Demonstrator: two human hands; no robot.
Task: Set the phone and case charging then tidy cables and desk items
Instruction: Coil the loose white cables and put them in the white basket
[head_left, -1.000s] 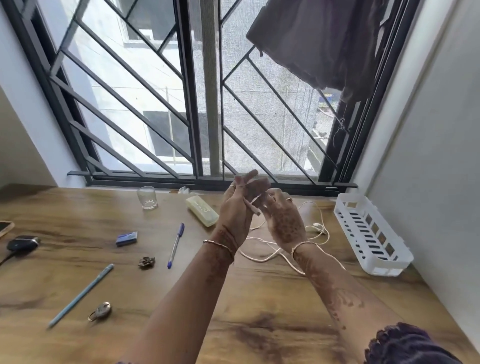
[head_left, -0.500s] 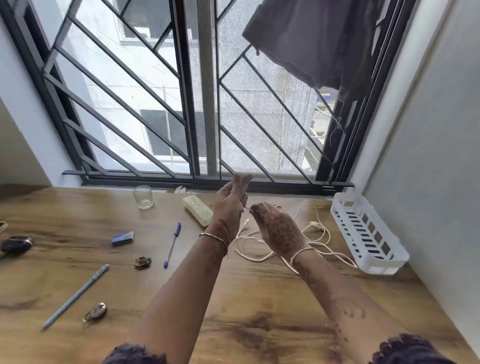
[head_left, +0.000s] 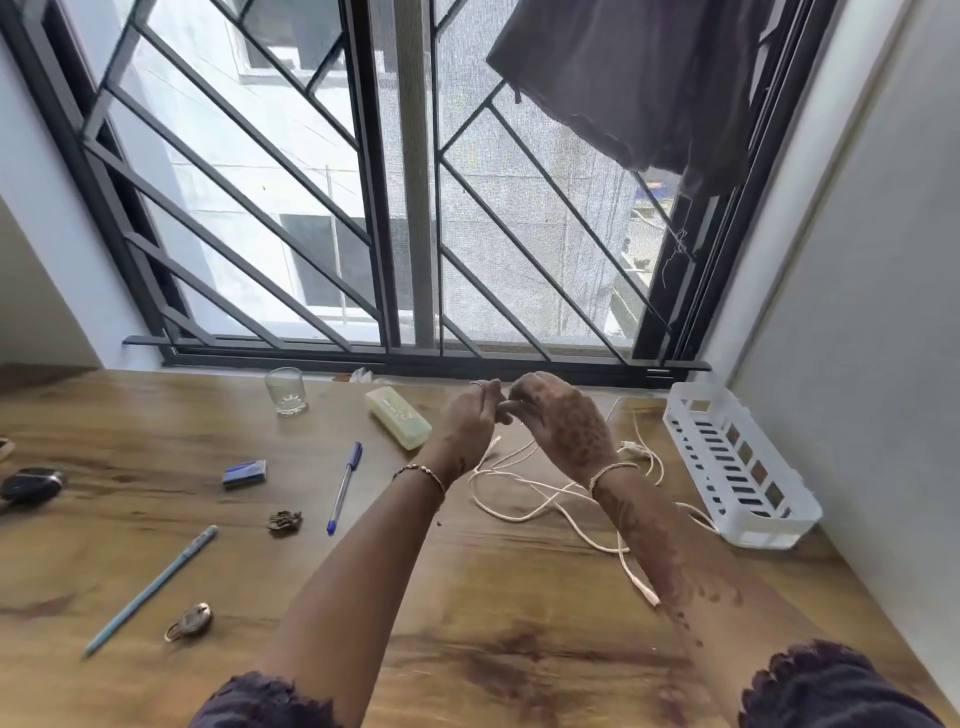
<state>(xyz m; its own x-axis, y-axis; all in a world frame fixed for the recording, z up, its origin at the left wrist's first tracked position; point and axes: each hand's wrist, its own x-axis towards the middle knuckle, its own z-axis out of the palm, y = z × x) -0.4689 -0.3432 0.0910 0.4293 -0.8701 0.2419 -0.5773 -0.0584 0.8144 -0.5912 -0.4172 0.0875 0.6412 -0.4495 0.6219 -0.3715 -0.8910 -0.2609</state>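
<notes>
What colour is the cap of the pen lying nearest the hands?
Blue; the pen has a clear barrel, seen best in the head view.

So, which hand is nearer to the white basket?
Right. The right hand is raised to the left of the white basket, with loose cable between them; the left hand is further left, beyond the right one.

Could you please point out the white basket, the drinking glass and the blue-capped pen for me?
white basket (head_left: 768, 532): head view, near end wall.
drinking glass (head_left: 284, 392): head view, middle of its side.
blue-capped pen (head_left: 343, 487): head view, middle of the clear barrel.
</notes>
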